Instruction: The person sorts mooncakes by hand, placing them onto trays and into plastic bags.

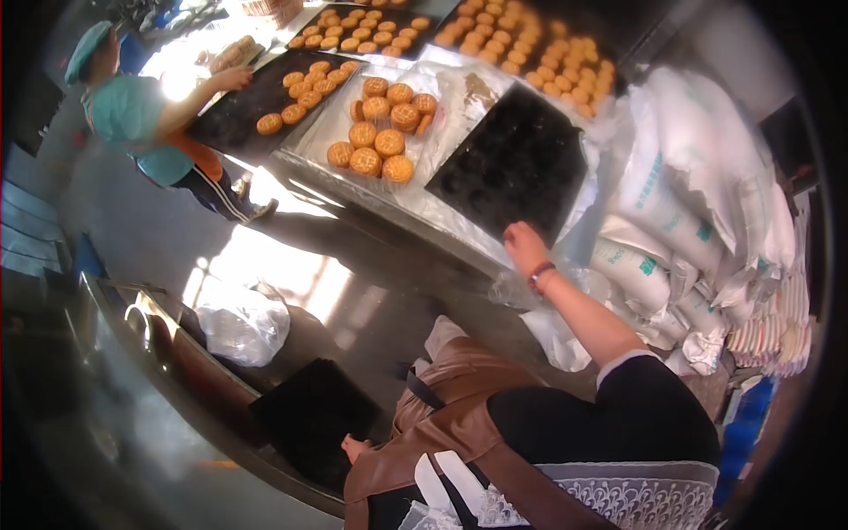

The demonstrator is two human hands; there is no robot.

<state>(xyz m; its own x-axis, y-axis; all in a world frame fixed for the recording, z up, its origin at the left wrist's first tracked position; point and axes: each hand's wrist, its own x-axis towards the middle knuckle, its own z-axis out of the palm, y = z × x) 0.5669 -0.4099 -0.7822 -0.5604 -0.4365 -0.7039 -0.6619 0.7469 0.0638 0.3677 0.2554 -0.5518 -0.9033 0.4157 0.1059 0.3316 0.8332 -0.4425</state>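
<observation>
My right hand (526,247), a band at its wrist, is at the near edge of a black baking tray (512,163) on the table, its fingers closed at that edge. No pastries lie on this tray. Low on the left, my left hand (355,448) shows only in part beside my brown apron, closed at the edge of a second dark baking tray (314,415). Left of the table tray, round golden pastries (375,141) sit piled in a clear plastic bag or liner.
Further trays of pastries (362,34) (530,49) fill the table's far side. A co-worker in teal (132,110) reaches over a half-filled tray (234,106). Stacked white sacks (658,212) crowd the right. A plastic bag (243,327) lies by the metal counter (177,380).
</observation>
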